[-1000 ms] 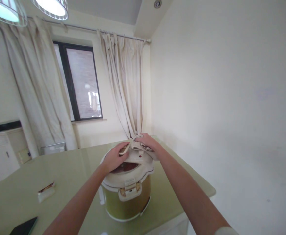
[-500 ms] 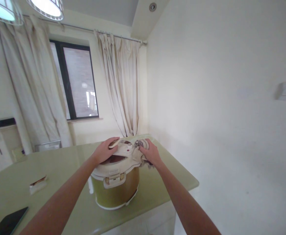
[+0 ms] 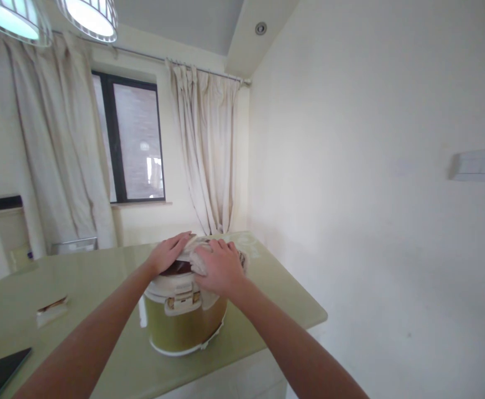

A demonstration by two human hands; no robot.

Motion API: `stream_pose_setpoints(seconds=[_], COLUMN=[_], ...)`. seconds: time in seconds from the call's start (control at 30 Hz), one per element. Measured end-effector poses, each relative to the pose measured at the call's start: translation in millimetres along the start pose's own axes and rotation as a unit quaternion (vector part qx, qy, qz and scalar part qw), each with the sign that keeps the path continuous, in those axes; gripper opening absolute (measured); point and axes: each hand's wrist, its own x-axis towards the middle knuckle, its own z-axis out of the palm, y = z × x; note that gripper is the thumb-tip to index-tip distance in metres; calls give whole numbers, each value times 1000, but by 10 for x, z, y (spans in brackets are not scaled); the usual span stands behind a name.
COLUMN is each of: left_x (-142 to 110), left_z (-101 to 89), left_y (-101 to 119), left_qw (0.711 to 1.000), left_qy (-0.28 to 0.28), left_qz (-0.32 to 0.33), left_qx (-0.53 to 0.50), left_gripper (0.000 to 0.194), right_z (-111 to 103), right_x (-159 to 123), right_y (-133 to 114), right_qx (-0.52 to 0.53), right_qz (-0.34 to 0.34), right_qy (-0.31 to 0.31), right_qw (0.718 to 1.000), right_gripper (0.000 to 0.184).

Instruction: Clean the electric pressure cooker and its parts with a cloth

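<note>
A rice cooker (image 3: 175,331) with a gold-green body and a white lid (image 3: 161,287) stands upright on the pale green table (image 3: 113,277). Its front latch (image 3: 183,302) faces me, and the lid is down. At the lid's left side, my left hand (image 3: 168,255) is closed over the lid handle, which is mostly hidden under the fingers. My right hand (image 3: 222,269) grips a bunched light cloth (image 3: 198,262) and presses it on the lid's right front part. The cloth covers part of the lid top and partly sticks out beyond my fingers.
A small pale item with a brown strip (image 3: 52,311) lies left on the table, and a dark flat device (image 3: 1,370) is at the lower left. The wall (image 3: 350,233) runs along the right. Curtains (image 3: 204,144) and a window (image 3: 138,138) are behind.
My right hand has moved with the cloth from the lid's far side, around its right edge, to the front right. My left hand stays on the handle. The view has turned slightly right.
</note>
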Motion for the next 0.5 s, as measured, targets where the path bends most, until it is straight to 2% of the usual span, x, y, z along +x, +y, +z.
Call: stream_pose_setpoints(seconds=[0.13, 0.3, 0.4, 0.5], left_x=[9, 14, 20, 24], left_z=[-4, 26, 46, 52], left_y=[-10, -27, -49, -58], left_qw=[1000, 1000, 1000, 1000], left_qy=[10, 15, 19, 22], left_qz=[0, 5, -8, -18], left_qx=[-5, 9, 8, 13], left_gripper=[75, 69, 72, 72], right_z=[-20, 10, 29, 38], right_x=[388, 835, 1011, 1119], right_y=[-70, -31, 84, 175], right_qx=[-17, -4, 29, 46], right_qz=[28, 70, 105, 134], right_qy=[-25, -84, -137, -155], right_qw=[999, 994, 985, 978], right_gripper=[56, 41, 46, 55])
